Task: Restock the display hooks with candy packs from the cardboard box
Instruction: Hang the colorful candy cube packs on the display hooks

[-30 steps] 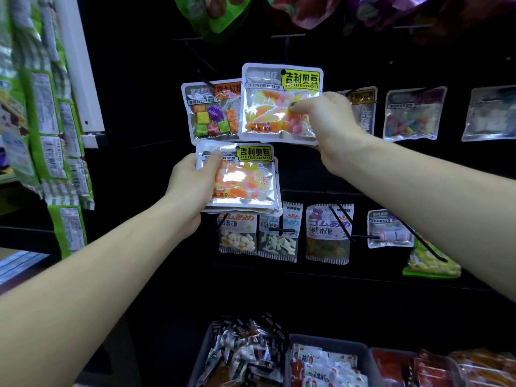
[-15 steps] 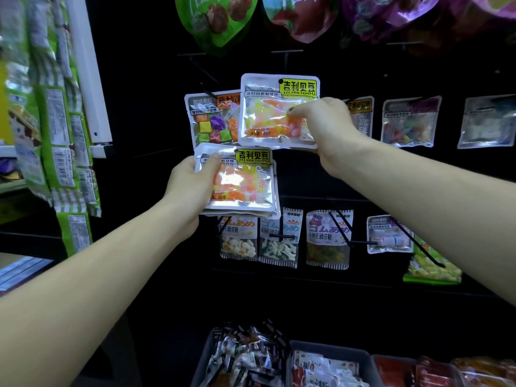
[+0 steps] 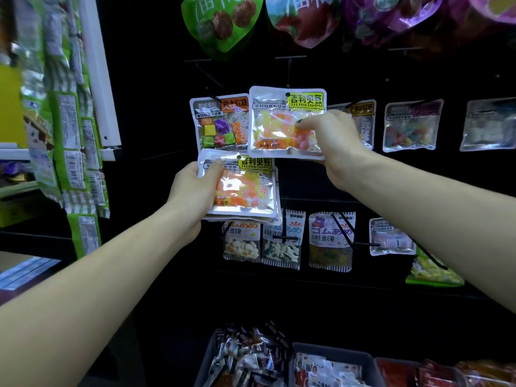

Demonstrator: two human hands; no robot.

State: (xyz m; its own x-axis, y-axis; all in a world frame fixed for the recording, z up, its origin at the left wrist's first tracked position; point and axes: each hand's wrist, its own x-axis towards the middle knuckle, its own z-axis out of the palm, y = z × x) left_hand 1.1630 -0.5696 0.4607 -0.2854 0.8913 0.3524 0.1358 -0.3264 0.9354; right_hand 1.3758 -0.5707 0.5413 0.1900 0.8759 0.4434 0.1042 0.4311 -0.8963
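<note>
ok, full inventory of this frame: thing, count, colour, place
raised jelly bean pack: 1, clear, yellow label, in right hand at the hooks
jelly bean stack: several, same kind, in left hand
cube candy pack: 1, multicolour, hung left of raised pack
clear packs: about 3, hung at right
gummy packs: about 4, white-topped, lower row
large pouches: green, red, purple, top
green strips: hanging far left
grey bins: 2 or more, bottom, holding packs
left hand: grips stack
right hand: pinches raised pack

hands [image 3: 192, 191]: 2 | bins [image 3: 360, 356]: 2 | plum pouches [image 3: 223, 20]: 3
</note>
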